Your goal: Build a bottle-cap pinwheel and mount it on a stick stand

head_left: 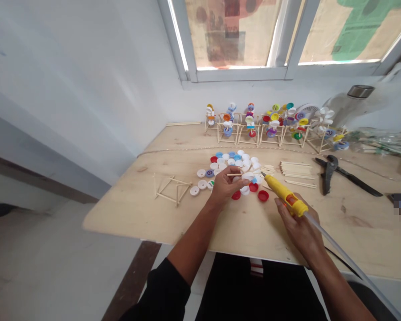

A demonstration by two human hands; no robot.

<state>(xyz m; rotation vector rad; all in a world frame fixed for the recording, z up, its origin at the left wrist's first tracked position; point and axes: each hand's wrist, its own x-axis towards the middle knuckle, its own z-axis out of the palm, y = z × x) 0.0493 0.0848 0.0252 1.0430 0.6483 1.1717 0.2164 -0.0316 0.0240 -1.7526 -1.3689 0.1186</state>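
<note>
"Head view: what is in your left hand?"

"My left hand pinches a stick-and-cap piece, thumb and fingers pressed together on it. I hold it above the near part of the loose caps, at the middle of the table."

"And your right?"

"My right hand is wrapped around a yellow glue gun, though some of its fingertips are hidden. The nozzle points left and far, just beside the piece; I can't tell whether they touch. A translucent glue stick runs out of the back toward the near right."

"What lies around them?"

"To the left, a square stick frame. To the right, a row of loose sticks, then black-handled pliers. At the far side, below the window, stands a line of stick stands with colored cap wheels. A bottle with a metal lid is at the far right."
</note>
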